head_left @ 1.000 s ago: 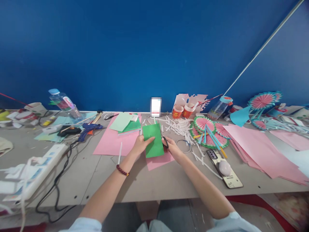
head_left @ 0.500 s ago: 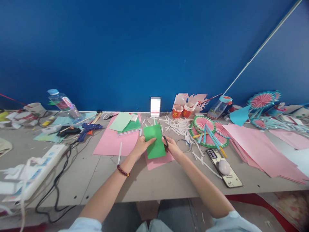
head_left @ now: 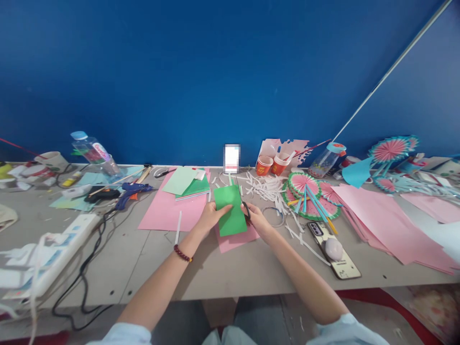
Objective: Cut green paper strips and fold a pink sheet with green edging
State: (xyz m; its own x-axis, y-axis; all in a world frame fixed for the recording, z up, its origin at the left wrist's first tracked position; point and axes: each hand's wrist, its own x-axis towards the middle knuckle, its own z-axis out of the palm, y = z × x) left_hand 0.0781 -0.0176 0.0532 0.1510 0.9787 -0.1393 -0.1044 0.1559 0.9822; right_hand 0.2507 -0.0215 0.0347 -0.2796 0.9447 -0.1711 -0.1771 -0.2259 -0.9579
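Note:
My left hand pinches the left edge of a green paper sheet and holds it tilted above the table. My right hand grips black-handled scissors at the sheet's right edge. The blades run up along that edge toward the far end. Under the sheet lies a pink paper piece. A bead bracelet circles my left wrist.
Pink sheets cover the right of the grey table. Paper fans, white paper strips, red cups, a phone, a blue glue gun, a bottle, a power strip and cables lie around.
The green sheet has shifted slightly to the right and up between my hands; the scissors have crept a little along its right edge. Otherwise nothing has moved.

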